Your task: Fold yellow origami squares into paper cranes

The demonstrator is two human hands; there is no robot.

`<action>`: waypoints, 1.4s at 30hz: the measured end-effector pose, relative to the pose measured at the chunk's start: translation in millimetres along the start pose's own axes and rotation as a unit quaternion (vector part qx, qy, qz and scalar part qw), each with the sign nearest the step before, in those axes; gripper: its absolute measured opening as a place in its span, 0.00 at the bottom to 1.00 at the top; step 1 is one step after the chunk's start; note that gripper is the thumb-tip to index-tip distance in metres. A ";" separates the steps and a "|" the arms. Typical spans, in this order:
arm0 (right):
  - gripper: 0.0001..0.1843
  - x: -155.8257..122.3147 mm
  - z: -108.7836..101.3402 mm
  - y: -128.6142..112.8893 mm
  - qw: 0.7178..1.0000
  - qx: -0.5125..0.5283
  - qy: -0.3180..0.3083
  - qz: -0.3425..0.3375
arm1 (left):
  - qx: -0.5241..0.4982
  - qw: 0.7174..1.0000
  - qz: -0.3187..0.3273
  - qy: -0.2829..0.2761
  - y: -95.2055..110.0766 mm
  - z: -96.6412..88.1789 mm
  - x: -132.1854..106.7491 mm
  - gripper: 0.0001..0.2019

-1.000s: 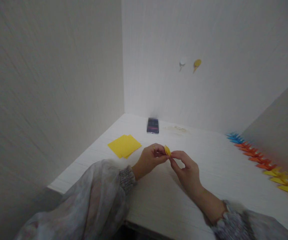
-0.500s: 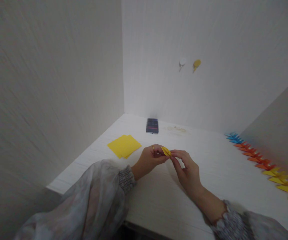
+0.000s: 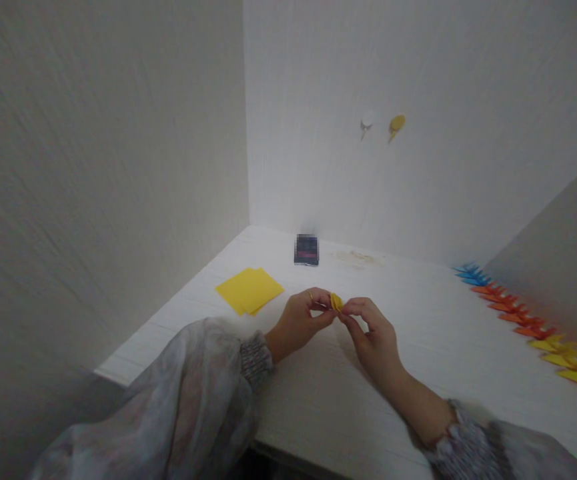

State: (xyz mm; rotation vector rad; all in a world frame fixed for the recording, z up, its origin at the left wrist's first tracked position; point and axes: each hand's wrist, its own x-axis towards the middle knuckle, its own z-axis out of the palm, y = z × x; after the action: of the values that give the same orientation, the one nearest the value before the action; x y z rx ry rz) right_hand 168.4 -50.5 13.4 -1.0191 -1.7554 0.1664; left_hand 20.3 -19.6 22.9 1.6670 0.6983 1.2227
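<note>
A small piece of folded yellow paper (image 3: 336,301) is held above the white table, between my two hands. My left hand (image 3: 304,320) pinches it from the left with thumb and fingers; a ring shows on one finger. From the right, my right hand (image 3: 375,343) grips its edge between thumb and index finger. The fingertips cover part of the folds. Left of my left hand, flat yellow paper sheets (image 3: 249,291) lie overlapping on the table.
A dark, pixelated object (image 3: 307,250) sits near the back wall. Folded paper pieces in blue (image 3: 471,274), red (image 3: 513,312) and yellow (image 3: 571,363) form a row along the right side. A white hook (image 3: 366,123) and a yellow hook (image 3: 397,123) are on the wall.
The folded yellow paper has turned in my fingers and now looks shorter and more upright. My right hand has shifted very slightly to the left.
</note>
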 end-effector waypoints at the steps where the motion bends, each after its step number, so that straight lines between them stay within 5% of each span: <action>1: 0.05 -0.1 -0.2 0.1 1.000 0.004 0.000 0.001 | 0.008 1.000 0.005 -0.002 0.7 0.1 0.1 0.05; 9: 0.03 -1.1 0.4 5.2 0.994 0.080 -0.010 0.068 | 0.045 0.999 -0.011 -0.017 1.1 0.7 -1.2 0.10; 17: 0.03 -1.3 6.8 2.0 0.961 0.221 0.006 0.166 | -0.037 0.998 -0.047 0.012 -4.6 4.8 -1.1 0.15; 30: 0.05 -2.7 9.6 -3.8 0.940 0.286 0.034 0.181 | -0.092 0.995 -0.034 0.035 1.8 6.8 -0.4 0.14; 42: 0.03 -3.2 8.0 -0.2 0.941 0.287 0.027 0.176 | 0.049 0.997 0.041 0.034 4.5 2.2 1.1 0.08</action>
State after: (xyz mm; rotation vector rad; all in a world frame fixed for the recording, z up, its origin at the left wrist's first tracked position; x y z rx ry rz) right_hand 162.0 -50.1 7.8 -0.8766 -1.3350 0.8187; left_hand 22.3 -21.3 27.3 1.7555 0.7480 1.3270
